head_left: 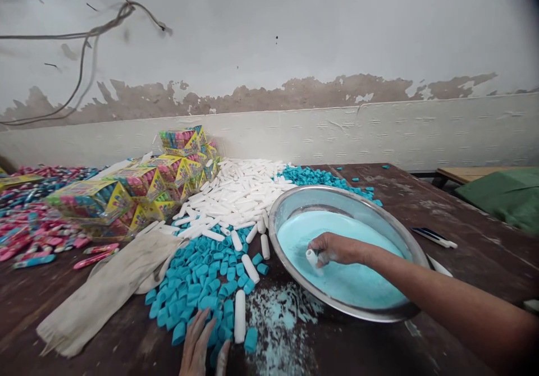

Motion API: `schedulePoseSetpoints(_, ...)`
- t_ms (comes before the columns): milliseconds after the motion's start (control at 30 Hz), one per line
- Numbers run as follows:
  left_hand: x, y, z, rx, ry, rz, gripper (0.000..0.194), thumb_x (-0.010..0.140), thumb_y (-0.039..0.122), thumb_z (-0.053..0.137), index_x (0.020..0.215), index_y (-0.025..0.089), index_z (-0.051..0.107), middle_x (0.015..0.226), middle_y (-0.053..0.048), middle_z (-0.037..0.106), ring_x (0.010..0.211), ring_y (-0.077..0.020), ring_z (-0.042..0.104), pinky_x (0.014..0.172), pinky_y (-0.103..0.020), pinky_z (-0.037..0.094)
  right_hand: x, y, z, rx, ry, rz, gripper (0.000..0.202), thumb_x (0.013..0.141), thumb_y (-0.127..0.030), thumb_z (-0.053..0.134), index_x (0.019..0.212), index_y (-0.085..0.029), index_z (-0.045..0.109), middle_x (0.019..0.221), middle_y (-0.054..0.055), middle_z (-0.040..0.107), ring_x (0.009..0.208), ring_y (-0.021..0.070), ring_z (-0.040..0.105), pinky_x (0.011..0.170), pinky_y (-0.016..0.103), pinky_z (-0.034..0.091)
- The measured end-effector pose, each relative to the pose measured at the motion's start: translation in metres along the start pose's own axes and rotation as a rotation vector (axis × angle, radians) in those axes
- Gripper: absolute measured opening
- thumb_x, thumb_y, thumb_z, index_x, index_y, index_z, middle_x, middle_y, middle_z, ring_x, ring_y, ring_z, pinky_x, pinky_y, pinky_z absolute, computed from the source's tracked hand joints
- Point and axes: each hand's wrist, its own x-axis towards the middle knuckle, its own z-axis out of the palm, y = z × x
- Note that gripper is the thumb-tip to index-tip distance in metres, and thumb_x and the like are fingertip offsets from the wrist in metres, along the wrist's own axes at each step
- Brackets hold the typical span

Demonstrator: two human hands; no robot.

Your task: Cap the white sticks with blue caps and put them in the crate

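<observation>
My right hand (332, 249) is closed on a white tube (312, 258) with an open end, low over pale blue powder (362, 286) in a wide metal bowl (410, 241). At the bottom edge, my left hand (202, 345) rests with fingers apart against a heap of teal caps (197, 275); nothing shows in its grasp. A white tube (240, 316) lies just right of its fingers, beside a loose teal cap (251, 339). Behind the caps spreads a pile of white tubes (240, 188).
Stacked clear packs (143, 182) stand at the back left, past a cloth glove (109, 292). Pink and blue pieces (37, 219) cover the far left. More teal caps (320, 176) lie behind the bowl. A box cutter (434, 237) is right of it, on the brown table (484, 264).
</observation>
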Motion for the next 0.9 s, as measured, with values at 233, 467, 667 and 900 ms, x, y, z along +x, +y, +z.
schedulePoseSetpoints(233,0.000,0.001,0.000,0.001,0.012,0.003,0.032,0.083,0.028,0.044,0.115,0.028,0.046,0.127,-0.002,0.044,0.119,-0.0276,0.039,0.090,-0.042,0.046,0.017,-0.015,0.034,-0.346,0.122,0.087,0.022,0.061,0.000,0.048,0.048,-0.015,0.057,0.066,0.010,0.065,0.076,0.0251,0.060,0.072,0.034,0.039)
schedulePoseSetpoints(467,-0.001,0.003,-0.004,-0.035,0.009,-0.023,0.028,0.084,0.027,0.044,0.112,0.028,0.048,0.125,-0.003,0.046,0.119,-0.0268,0.040,0.089,-0.042,0.047,0.013,-0.009,0.015,-0.087,0.083,-0.010,0.015,0.054,-0.010,0.058,0.065,-0.018,0.064,0.061,-0.001,0.063,0.063,0.0163,0.058,0.057,0.022,0.040)
schedulePoseSetpoints(667,0.042,0.060,-0.019,-0.107,-0.094,0.148,0.031,0.084,0.026,0.043,0.115,0.028,0.046,0.119,-0.004,0.051,0.113,-0.0238,0.046,0.090,-0.040,0.045,-0.024,0.007,0.000,0.122,0.181,0.038,0.016,0.058,-0.017,0.058,0.073,-0.016,0.065,0.062,-0.002,0.059,0.059,0.0124,0.054,0.055,0.020,0.040)
schedulePoseSetpoints(900,0.131,0.185,0.028,-0.110,-0.641,0.351,0.034,0.078,0.026,0.050,0.111,0.019,0.052,0.109,-0.010,0.058,0.105,-0.0253,0.049,0.089,-0.040,0.037,-0.055,0.007,0.007,0.451,0.361,-0.009,0.010,0.059,-0.024,0.060,0.065,-0.016,0.061,0.053,-0.005,0.050,0.051,0.0092,0.043,0.050,0.020,0.035)
